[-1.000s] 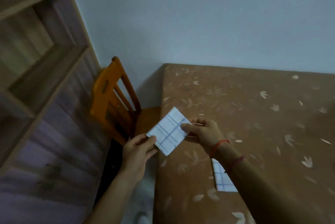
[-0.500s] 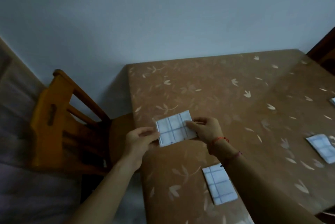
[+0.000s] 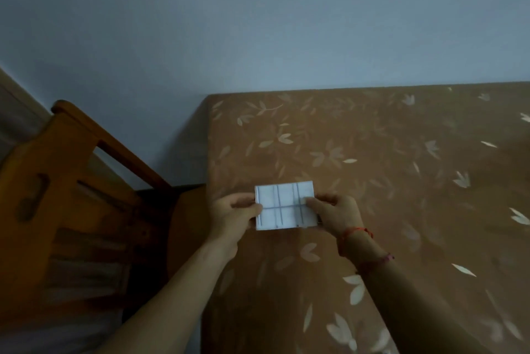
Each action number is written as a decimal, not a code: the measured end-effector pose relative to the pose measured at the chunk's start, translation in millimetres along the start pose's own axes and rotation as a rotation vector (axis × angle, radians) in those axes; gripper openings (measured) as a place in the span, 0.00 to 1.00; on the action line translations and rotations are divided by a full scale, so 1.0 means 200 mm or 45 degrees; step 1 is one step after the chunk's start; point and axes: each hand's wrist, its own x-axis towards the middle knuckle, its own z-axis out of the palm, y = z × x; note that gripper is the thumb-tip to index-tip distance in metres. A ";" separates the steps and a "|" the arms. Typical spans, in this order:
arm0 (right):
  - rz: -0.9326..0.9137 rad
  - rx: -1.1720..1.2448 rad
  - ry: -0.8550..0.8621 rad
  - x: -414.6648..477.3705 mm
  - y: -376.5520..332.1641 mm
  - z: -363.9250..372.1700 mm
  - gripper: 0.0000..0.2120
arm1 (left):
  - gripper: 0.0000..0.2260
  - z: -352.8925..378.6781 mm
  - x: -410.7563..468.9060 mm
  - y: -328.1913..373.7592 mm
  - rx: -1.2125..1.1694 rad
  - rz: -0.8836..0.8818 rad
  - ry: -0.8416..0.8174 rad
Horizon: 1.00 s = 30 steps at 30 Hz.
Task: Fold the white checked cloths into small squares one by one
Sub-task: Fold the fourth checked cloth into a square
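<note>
- White checked cloth [image 3: 284, 206], already folded down to a small flat rectangle wider than it is tall, with thin dark grid lines on its face; it is held up between both hands over the near left part of the tabletop; whether its lower edge touches the surface cannot be told
- left hand [image 3: 232, 214] pinches the cloth's left edge, thumb on the front face and fingers hidden behind; right hand [image 3: 335, 213] pinches the right edge in the same way; neither hand is free
- the cloth looks light, thin and soft; folded in layers it seems to keep some shape, yet the layers will likely slip or fan apart if let go; the best hold is probably at the two short edges, thumbs clamping all layers, so that one side can be brought over onto the other for a squarer shape
- red thread bracelets [image 3: 355, 231] circle the right wrist
- brown tabletop [image 3: 401, 181] with pale leaf print lies beneath; an orange wooden chair [image 3: 66, 196] stands just beside its left edge; a plain pale wall [image 3: 258, 23] rises behind
</note>
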 end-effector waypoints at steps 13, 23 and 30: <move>-0.194 -0.263 0.151 0.69 -0.06 0.03 0.10 | 0.07 0.28 0.57 0.07 0.335 0.301 0.103; -0.272 -0.386 0.220 0.75 -0.04 0.07 0.11 | 0.03 0.32 0.66 0.04 0.562 0.478 0.132; -0.319 -0.394 0.238 0.76 -0.07 0.06 0.11 | 0.06 0.33 0.70 0.04 0.639 0.605 0.159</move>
